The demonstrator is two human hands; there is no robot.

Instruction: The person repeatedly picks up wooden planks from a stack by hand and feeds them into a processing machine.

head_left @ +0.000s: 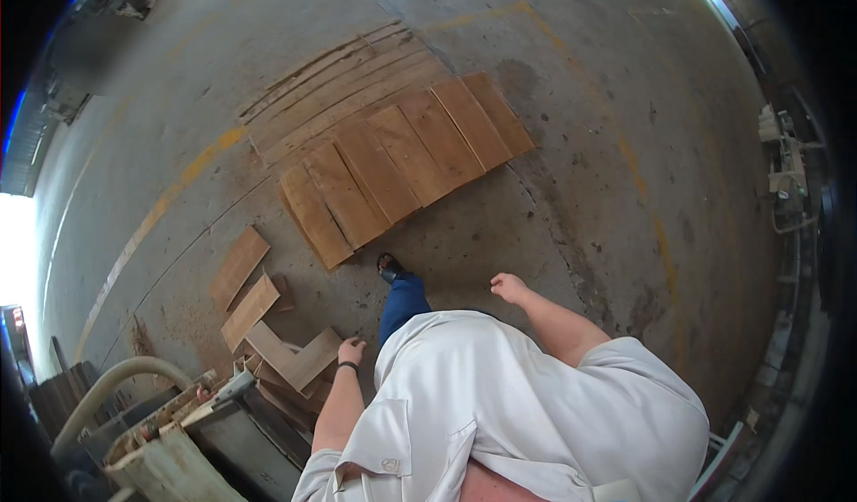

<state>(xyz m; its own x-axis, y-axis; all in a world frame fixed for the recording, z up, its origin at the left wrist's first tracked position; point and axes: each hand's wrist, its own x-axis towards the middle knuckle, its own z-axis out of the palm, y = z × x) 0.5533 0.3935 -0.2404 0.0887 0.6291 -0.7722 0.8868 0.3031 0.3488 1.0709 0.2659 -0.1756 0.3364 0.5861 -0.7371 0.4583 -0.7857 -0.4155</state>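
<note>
My left hand [353, 351], with a dark band at the wrist, hangs low at my side with its fingers loosely curled. No held thing shows in it. Nearest to it in the picture is a pale brown short board [314, 359], at the edge of a loose pile of wood pieces. Out to the right my right hand [509, 288] hangs over the floor, fingers curled in and nothing visible in them. Ahead of my foot lies a row of wide brown planks [384, 158], side by side.
Beyond the planks is a low stack of long, rough boards [348, 78]. A machine with a pale hose [125, 379] stands at the lower left. More loose boards [239, 263] lie on the left. Yellow lines [638, 176] mark the concrete floor; equipment [787, 167] lines the right wall.
</note>
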